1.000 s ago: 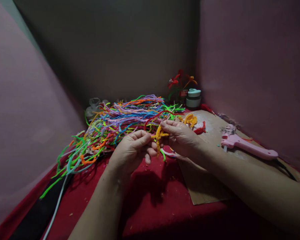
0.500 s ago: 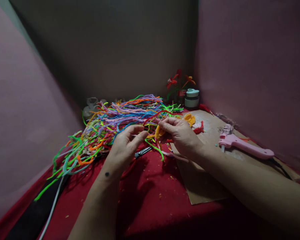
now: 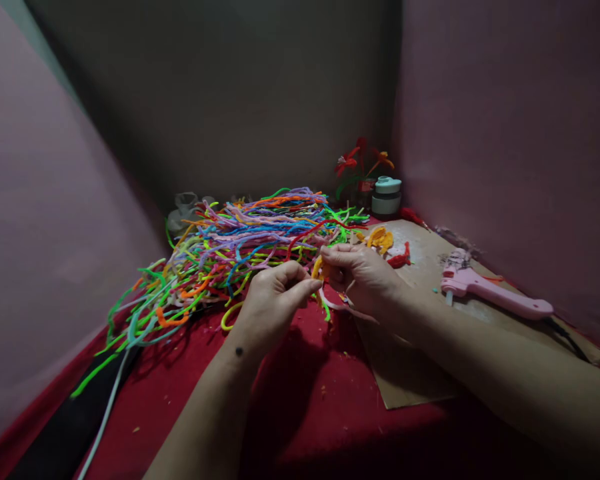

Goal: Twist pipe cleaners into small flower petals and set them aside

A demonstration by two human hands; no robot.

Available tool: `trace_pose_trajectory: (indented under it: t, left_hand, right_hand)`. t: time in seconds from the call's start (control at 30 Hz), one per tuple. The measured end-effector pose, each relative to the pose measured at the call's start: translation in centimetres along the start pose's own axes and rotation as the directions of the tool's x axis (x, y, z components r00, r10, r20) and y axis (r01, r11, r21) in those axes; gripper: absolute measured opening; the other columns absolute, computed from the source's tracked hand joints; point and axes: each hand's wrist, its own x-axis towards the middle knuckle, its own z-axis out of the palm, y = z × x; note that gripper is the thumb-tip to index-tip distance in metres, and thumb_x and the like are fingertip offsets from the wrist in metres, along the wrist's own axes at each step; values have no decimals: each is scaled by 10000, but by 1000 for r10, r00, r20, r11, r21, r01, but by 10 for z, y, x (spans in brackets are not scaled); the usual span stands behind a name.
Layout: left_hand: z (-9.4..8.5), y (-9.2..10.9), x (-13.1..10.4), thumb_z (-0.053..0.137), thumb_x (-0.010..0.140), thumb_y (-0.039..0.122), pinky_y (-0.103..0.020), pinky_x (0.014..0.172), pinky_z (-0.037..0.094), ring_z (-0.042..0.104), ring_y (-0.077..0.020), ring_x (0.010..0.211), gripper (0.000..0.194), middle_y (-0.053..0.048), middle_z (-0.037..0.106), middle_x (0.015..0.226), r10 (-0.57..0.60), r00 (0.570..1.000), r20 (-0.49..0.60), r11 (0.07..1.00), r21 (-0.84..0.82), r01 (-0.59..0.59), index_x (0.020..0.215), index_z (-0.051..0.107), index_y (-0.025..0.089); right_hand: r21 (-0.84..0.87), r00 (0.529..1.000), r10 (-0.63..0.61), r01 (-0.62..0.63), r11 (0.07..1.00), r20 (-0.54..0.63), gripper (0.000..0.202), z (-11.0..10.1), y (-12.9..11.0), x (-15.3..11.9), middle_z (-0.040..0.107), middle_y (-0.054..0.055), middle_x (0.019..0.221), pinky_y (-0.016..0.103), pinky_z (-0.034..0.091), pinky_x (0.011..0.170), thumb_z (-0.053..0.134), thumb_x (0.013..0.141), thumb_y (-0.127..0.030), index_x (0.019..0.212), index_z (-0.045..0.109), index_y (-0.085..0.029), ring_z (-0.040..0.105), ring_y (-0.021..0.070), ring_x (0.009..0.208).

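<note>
A bent orange-yellow pipe cleaner (image 3: pixel 317 268) is held between my two hands, above the red cloth. My right hand (image 3: pixel 363 275) pinches it near its upper part, fingers closed. From the other side, my left hand (image 3: pixel 280 293) has thumb and forefinger pressed together at its lower end. Behind both hands spreads a big heap of colourful pipe cleaners (image 3: pixel 260 230). A pale pink pipe cleaner (image 3: pixel 337 305) lies just under my right hand.
On the right, a pink glue gun (image 3: pixel 495 290) rests on a brown board (image 3: pixel 415 373). Yellow looped petals (image 3: pixel 380 239) and a red twisted piece (image 3: pixel 400 259) lie there too. Behind stand a pale green jar (image 3: pixel 386 199) and red flowers (image 3: pixel 349 162). A white cable (image 3: pixel 105 417) runs at left.
My left hand has moved right, closer to my right hand, and its thumb and forefinger have come together on the orange-yellow pipe cleaner. The scissors are now hidden behind it.
</note>
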Motion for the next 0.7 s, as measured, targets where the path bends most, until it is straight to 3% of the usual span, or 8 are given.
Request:
trace_pose_trajectory:
  t: [0.2,0.37,0.43,0.57,0.63,0.7]
  left_hand:
    - [3,-6,2,608,723,325,-203,515,359,453,-82,520,206,23,543,565,-15,988,-155,990,-138,-6,644,578,137]
    - [-3,-5,3,671,668,306,-217,586,410,524,-111,609,167,-9,620,649,28,985,-168,1000,-5,-29,664,646,141]
    - [-8,-2,3,703,638,314,-207,562,411,533,-107,599,191,-3,629,667,-3,981,-196,997,-80,-12,727,658,151]
    - [-14,-1,2,699,659,319,-208,586,450,583,-104,632,321,-18,670,814,-108,992,-62,914,-399,75,946,648,184]
    - [-13,-2,1,694,671,291,-202,586,458,584,-97,624,292,-15,667,806,-105,994,-7,889,-448,91,939,654,180]
    - [-10,-4,1,686,681,256,-199,583,463,578,-94,612,217,-8,655,761,-70,997,-20,898,-436,55,875,663,164]
  right_hand:
    - [-66,988,27,-17,998,152,183,9,6,-8,504,-18,595,237,287,522,658,695,-299,654,584,-138,392,69,527]
    - [-276,993,-53,80,958,102,189,11,4,-10,461,-36,545,233,261,510,608,716,-285,608,582,-132,353,63,507]
    - [-334,994,-62,91,938,95,199,12,-1,-12,408,-58,494,229,228,486,613,714,-298,606,588,-132,297,52,466]
    - [-409,994,15,31,912,109,225,17,-9,-17,378,-63,447,230,219,469,603,726,-304,587,597,-127,283,53,445]
    - [-453,989,47,20,891,137,233,19,-11,-19,388,-57,445,230,233,473,580,744,-291,585,605,-122,299,55,450]
    - [-500,984,56,36,865,169,229,19,-11,-20,402,-52,457,229,244,483,576,746,-283,593,613,-118,311,56,463]
